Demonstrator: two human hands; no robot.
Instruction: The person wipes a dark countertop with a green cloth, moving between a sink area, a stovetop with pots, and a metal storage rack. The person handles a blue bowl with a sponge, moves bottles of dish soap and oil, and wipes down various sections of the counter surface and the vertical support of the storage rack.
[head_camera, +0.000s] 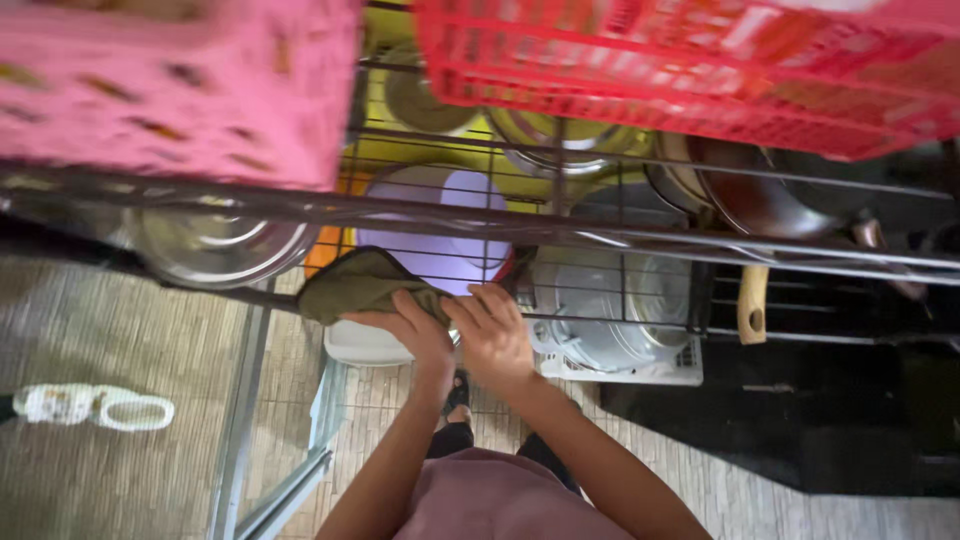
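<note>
My left hand (408, 327) grips an olive-green cloth (355, 283) bunched against the front rail of a metal wire rack (620, 240). My right hand (494, 335) sits just beside it, fingers curled at the rail's edge and touching the same spot; whether it holds anything is unclear. Behind both hands a lilac plastic lid or basin (440, 225) rests on the rack's shelf.
A pink crate (180, 85) and a red crate (680, 65) stand on the rack's top. Steel bowls (215, 250), pots (610, 310) and a dark pan (760, 195) fill the shelves. A white sandal (95, 406) lies on the tiled floor at the left.
</note>
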